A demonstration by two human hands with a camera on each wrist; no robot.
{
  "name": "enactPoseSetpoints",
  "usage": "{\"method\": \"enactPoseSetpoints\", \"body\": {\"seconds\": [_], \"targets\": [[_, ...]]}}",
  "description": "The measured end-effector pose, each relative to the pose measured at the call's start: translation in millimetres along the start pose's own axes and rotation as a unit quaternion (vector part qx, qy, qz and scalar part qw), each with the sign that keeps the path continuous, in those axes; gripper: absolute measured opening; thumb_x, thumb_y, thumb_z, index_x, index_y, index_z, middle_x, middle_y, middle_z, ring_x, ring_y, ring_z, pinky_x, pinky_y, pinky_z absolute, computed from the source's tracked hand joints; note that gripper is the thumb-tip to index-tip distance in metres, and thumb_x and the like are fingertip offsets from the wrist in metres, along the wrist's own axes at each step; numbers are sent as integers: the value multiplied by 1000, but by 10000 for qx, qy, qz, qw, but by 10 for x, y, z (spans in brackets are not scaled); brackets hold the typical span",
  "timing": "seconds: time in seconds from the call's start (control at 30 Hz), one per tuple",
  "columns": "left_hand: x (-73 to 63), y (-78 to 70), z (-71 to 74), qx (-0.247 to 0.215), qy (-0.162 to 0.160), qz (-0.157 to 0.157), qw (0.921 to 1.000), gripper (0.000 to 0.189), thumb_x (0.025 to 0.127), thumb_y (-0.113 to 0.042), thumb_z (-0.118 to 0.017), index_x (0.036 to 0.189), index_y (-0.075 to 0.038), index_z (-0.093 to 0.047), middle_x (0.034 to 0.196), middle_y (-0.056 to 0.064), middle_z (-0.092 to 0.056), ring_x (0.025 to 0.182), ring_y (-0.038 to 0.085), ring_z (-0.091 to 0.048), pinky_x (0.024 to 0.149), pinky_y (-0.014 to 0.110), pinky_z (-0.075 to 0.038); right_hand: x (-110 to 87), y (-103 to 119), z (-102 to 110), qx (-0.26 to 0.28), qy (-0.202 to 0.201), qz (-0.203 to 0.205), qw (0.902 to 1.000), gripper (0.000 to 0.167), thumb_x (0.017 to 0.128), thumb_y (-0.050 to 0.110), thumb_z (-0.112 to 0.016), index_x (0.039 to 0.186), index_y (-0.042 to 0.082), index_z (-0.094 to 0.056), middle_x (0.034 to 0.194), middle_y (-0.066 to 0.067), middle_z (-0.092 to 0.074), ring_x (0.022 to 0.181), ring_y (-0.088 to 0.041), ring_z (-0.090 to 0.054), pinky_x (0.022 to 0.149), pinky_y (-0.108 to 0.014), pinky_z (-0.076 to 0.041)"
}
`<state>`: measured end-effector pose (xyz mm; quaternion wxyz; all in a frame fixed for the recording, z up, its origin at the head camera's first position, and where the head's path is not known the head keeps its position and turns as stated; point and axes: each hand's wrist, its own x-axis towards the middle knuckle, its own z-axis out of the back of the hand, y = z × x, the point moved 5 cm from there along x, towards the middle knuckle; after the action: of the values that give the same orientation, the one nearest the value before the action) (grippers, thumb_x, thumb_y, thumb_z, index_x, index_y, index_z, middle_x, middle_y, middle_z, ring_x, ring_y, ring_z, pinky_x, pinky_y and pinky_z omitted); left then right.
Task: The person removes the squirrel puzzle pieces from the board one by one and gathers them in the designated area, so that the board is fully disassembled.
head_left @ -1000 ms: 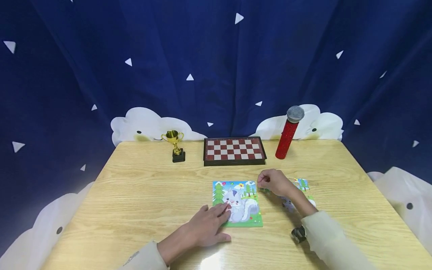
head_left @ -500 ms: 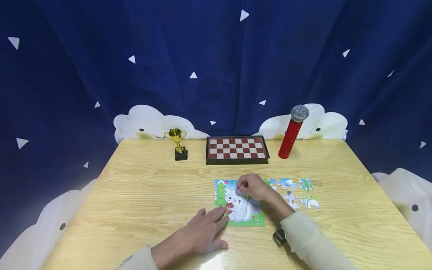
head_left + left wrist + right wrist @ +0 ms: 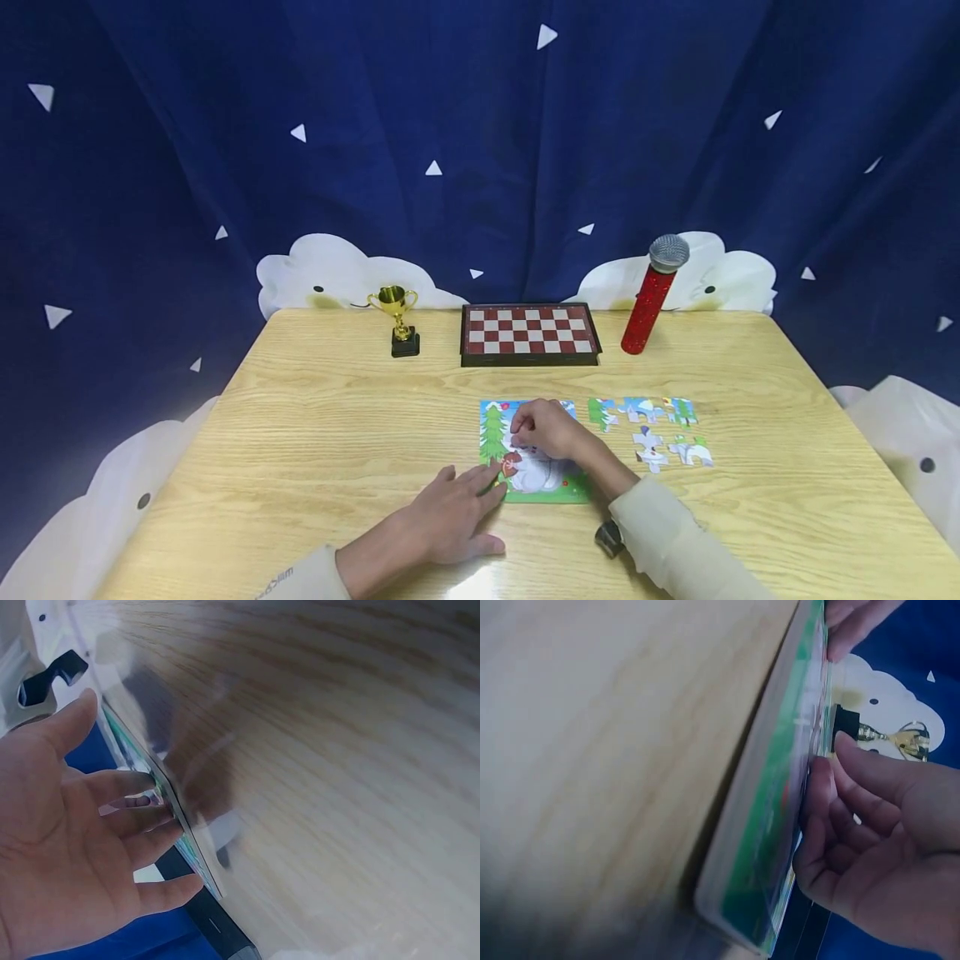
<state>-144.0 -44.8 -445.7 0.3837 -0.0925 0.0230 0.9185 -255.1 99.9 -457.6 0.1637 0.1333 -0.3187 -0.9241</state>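
A square jigsaw board (image 3: 547, 492) with a squirrel picture lies in the middle of the table, its edge showing in the right wrist view. My left hand (image 3: 453, 517) rests at its lower left with fingers spread over the edge; in the left wrist view the palm (image 3: 67, 840) faces the camera. My right hand (image 3: 547, 427) is over the upper middle of the board, fingers curled, thumb and index tips close together at the picture surface. I cannot tell whether a piece is between them. Loose puzzle pieces (image 3: 649, 448) lie to the right of the board.
Behind the board stands a red-and-white chessboard (image 3: 528, 335). A gold trophy cup (image 3: 399, 321) is at the back left, a red microphone (image 3: 649, 308) upright at the back right. A dark blue curtain (image 3: 480, 125) hangs beyond the wooden table (image 3: 337, 417).
My right hand has moved left, from beside the board's upper right corner to over the squirrel's head, uncovering the loose pieces. The left hand has stayed at the board's lower left.
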Motion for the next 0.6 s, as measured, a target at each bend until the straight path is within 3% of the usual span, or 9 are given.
{"method": "enactPoseSetpoints", "body": {"seconds": [0.3,0.6], "targets": [[-14,-5,-2,-65,76,94,9999,71,89,-62,-46,144,-16,-42,155,6,-31,140,20,-36,105,50,-41,-23,56,-47,-100,-38,-199,9997,6,81,10,-71,81,10,-65,67,2,-56,60,-11,-48,51,-20,-39],[-19,-37,8,143,152,102,9997,72,89,-63,-45,144,-17,-42,154,5,-33,139,19,-38,105,48,-41,-32,71,-31,179,-6,-256,9995,9,83,8,-69,82,11,-60,67,1,-56,59,-11,-49,50,-20,-39]]}}
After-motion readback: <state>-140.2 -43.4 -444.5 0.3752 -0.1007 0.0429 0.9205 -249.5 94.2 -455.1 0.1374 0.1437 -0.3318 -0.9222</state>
